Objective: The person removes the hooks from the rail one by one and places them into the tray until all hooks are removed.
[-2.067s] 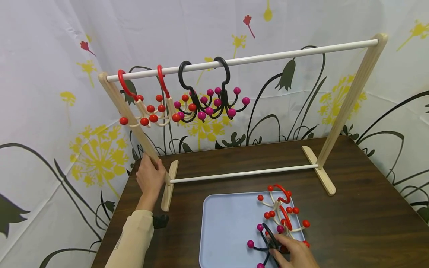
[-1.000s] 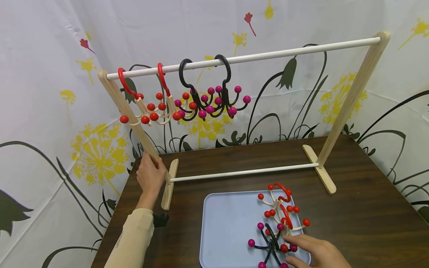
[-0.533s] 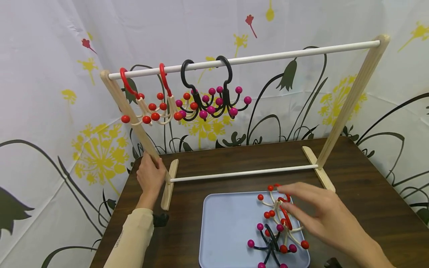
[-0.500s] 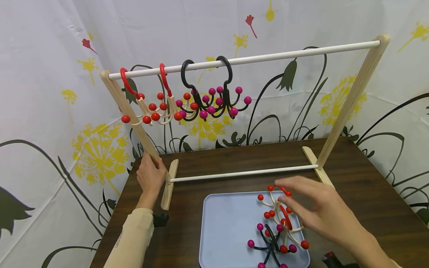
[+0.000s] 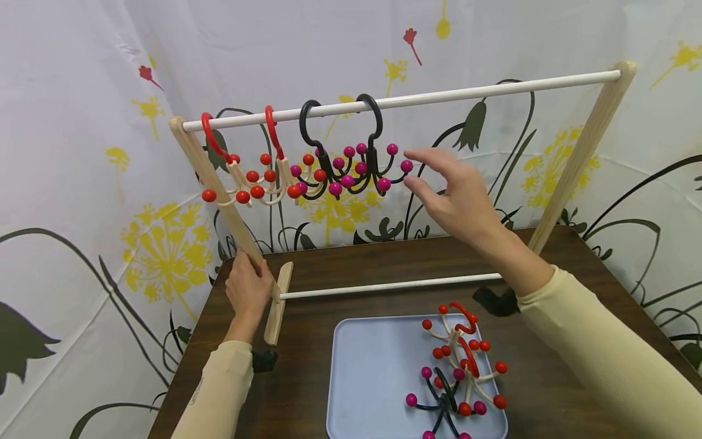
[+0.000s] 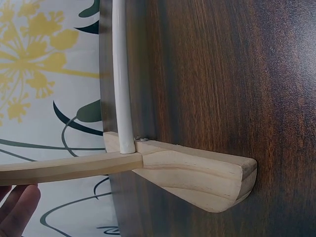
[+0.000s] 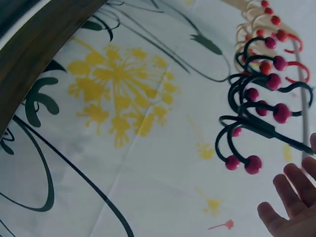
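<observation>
My left hand (image 5: 248,291) grips the left wooden post (image 5: 234,224) of a rack low down; in the left wrist view its fingertips (image 6: 24,205) lie against the post. Red-hooked hangers (image 5: 272,131) with cream arms and red balls, and black hangers with magenta balls, hang on the white top rail (image 5: 493,90). Beside the rightmost black hanger (image 5: 372,161) my right hand (image 5: 466,198) is raised, thumb and fingers spread apart, holding nothing. In the right wrist view, the fingers (image 7: 291,190) are near that hanger's stem; contact cannot be made out.
A pale blue tray (image 5: 362,366) sits on the dark wooden table (image 5: 307,378). On its right side lie a black hanger (image 5: 442,399) and red-hooked hangers (image 5: 460,350), partly overlapping. A white lower bar (image 5: 384,287) joins the rack's feet. Patterned fabric (image 5: 82,91) covers the wall behind.
My right hand has let go of the black hanger on the tray, then risen past the red ones to the hanging black hanger. My left hand stays on the post.
</observation>
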Tool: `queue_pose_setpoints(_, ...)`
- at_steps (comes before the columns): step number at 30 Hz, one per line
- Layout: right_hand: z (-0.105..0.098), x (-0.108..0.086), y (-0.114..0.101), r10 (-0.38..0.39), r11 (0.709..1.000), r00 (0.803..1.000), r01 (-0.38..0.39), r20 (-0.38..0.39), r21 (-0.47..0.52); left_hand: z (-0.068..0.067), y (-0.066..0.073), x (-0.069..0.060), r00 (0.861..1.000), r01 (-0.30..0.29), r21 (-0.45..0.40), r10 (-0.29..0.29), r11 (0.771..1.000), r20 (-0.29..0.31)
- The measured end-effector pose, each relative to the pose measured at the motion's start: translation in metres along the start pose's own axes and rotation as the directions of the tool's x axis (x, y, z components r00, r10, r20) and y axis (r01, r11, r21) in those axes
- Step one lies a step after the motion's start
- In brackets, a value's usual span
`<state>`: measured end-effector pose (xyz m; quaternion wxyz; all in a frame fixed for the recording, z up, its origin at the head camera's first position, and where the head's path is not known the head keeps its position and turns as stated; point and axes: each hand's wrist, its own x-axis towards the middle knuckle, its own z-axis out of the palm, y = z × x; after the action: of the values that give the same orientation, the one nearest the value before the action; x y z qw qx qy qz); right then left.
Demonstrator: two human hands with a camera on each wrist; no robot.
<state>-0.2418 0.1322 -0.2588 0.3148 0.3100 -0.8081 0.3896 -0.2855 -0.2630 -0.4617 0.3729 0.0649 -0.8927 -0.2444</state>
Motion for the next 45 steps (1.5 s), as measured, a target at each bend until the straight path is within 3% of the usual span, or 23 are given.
queue_pose_setpoints(5, 0.010, 0.030, 0.010, 0.086, 0.996, 0.993, -0.085, 0.080, -0.022, 0.000, 0.000, 0.001, 1.000, 0.007, 0.002, -0.007, 1.000, 0.006)
queue_pose_setpoints(9, 0.017, 0.045, 0.015, 0.158, 0.987, 0.972, -0.156, 0.174, -0.026, -0.001, 0.001, 0.000, 1.000, 0.017, 0.008, -0.017, 1.000, 0.014)
queue_pose_setpoints(16, 0.026, 0.057, 0.022, 0.239, 0.965, 0.922, -0.262, 0.305, 0.035, -0.003, 0.001, -0.001, 1.000, 0.008, 0.011, -0.009, 1.000, 0.013)
queue_pose_setpoints(21, 0.031, 0.060, 0.026, 0.269, 0.950, 0.905, -0.305, 0.329, 0.062, -0.003, 0.001, 0.000, 1.000, 0.012, 0.015, -0.012, 1.000, 0.018)
queue_pose_setpoints(34, 0.036, 0.060, 0.024, 0.285, 0.958, 0.916, -0.281, 0.283, -0.055, -0.001, 0.001, -0.001, 0.999, 0.026, 0.016, -0.027, 1.000, 0.025)
queue_pose_setpoints(45, 0.035, 0.061, 0.026, 0.256, 0.966, 0.928, -0.256, 0.272, -0.037, 0.000, 0.001, 0.000, 1.000, 0.015, 0.010, -0.015, 1.000, 0.011)
